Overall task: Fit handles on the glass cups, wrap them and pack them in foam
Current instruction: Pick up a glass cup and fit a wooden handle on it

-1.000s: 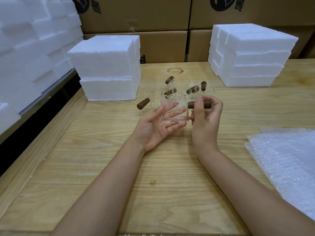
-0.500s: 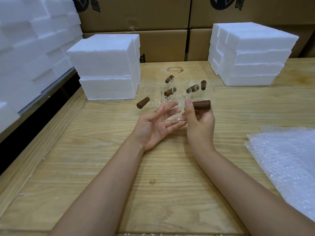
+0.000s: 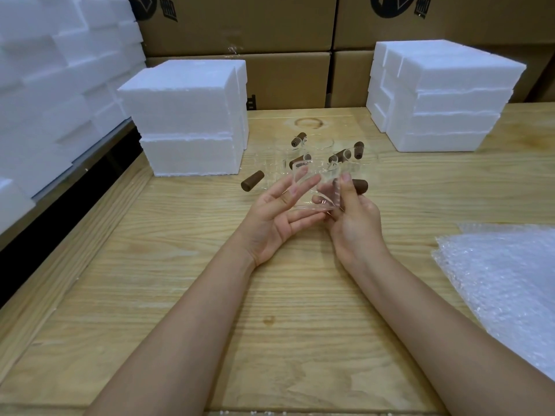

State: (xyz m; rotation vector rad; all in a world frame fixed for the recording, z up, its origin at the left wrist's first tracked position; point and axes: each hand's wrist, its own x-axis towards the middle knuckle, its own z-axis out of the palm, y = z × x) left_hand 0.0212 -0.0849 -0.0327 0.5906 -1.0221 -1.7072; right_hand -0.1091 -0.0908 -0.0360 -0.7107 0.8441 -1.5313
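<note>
A clear glass cup (image 3: 310, 190) lies tilted between my hands above the wooden table (image 3: 180, 295). My left hand (image 3: 276, 217) cradles it from below with straight, spread fingers. My right hand (image 3: 351, 217) grips the brown wooden handle (image 3: 360, 185) at the cup's right side, thumb up along it. Behind them stand several more glass cups (image 3: 300, 151) with brown handles, and one such handle (image 3: 252, 181) sticks out to the left.
White foam blocks are stacked at the back left (image 3: 192, 115) and back right (image 3: 441, 94), with more foam along the left wall (image 3: 45, 85). Bubble wrap (image 3: 504, 280) lies at the right edge. Cardboard boxes (image 3: 240, 22) line the back.
The cup has tipped over toward my left palm. My right hand dropped lower and closed round the handle, thumb now pointing up.
</note>
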